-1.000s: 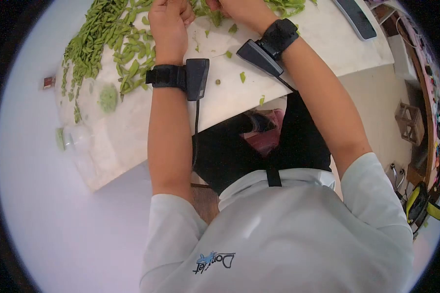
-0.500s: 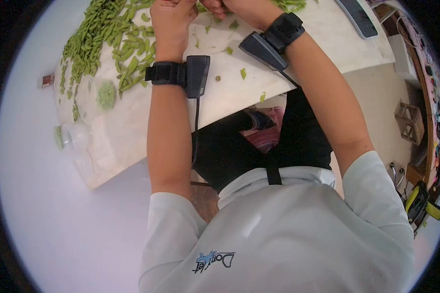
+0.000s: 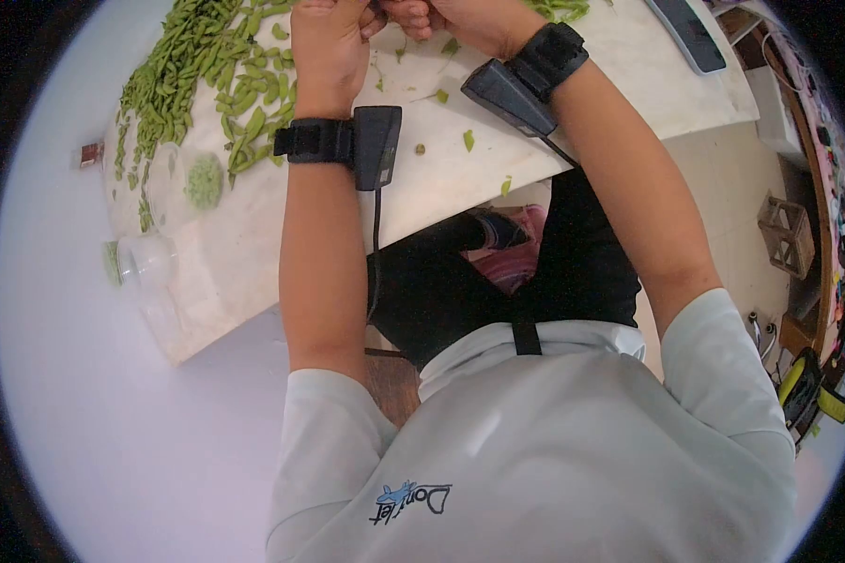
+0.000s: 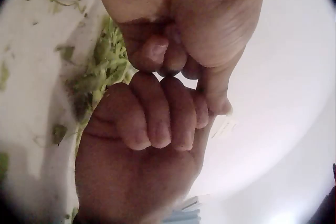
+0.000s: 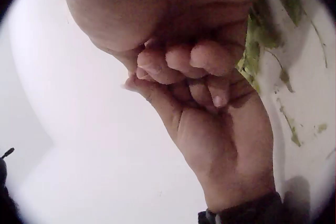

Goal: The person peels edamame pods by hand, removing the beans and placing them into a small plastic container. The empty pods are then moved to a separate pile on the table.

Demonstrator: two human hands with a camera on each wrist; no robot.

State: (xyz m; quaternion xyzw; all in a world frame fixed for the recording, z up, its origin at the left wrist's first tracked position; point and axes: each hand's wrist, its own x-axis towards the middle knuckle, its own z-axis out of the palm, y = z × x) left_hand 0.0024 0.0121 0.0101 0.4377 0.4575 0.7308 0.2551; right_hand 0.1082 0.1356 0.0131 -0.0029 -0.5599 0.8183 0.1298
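At the top edge of the head view, my left hand and right hand meet over the table. Both have curled fingers. In the left wrist view the left hand faces the right hand, their fingertips close together at the thumb side. The right wrist view has the right hand above and the left hand below. Whatever lies between thumbs and forefingers is hidden, so I cannot tell what they hold. Green stems and leaves lie behind the hands.
A heap of green edamame pods covers the table's left side, with looser pods nearer my left wrist. Light green beans and a clear plastic container are at the left edge. A phone lies at the right. Leaf scraps are scattered about.
Both hands have drawn slightly toward the body. The right hand has moved closer to the left, and its fingers have come into view at the top of the head view.
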